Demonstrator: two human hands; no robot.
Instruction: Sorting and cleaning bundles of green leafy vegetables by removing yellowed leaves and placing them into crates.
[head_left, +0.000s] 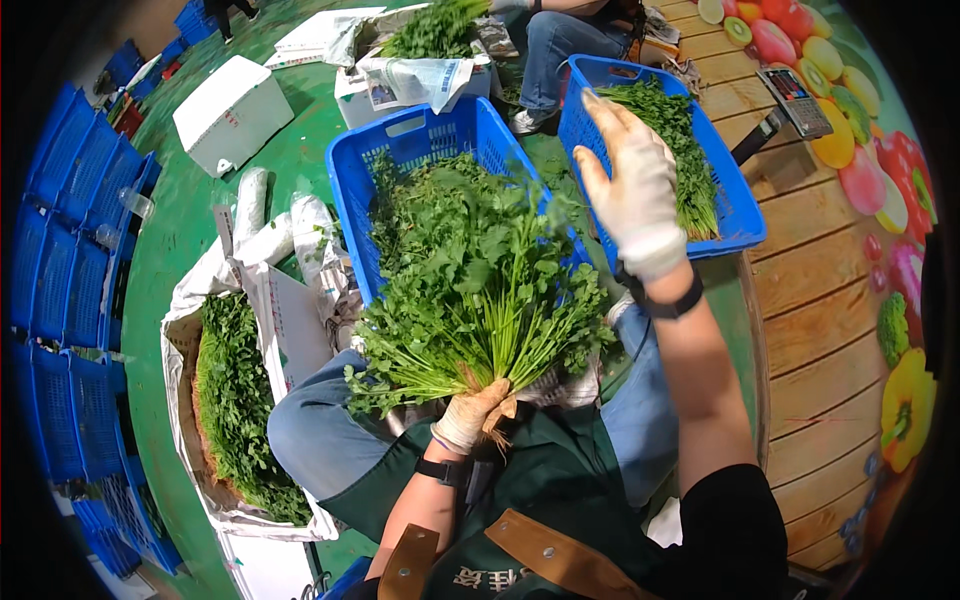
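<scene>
My gloved left hand (474, 414) grips a bunch of cilantro (480, 307) by its root end, above my lap. The leaves fan out away from me, partly over the blue plastic crate (346, 217) in front, where loose greens (427, 176) lie. My right hand (626, 180), in a whitish glove stained on the fingers, is raised with thumb apart and holds nothing. Behind it stands a second blue crate (739, 240) with bundled cilantro (679, 135), partly hidden by that hand. At my left, a paper-lined white foam box (176, 420) holds more cilantro (240, 405).
Stacked blue crates (71, 277) line the far left. A white foam box (232, 112) stands on the green floor (150, 330). Another person's jeans-clad leg (551, 64) is beyond, beside a box of greens (435, 34). A scale display (795, 97) rises at right over wood-patterned boards (817, 315).
</scene>
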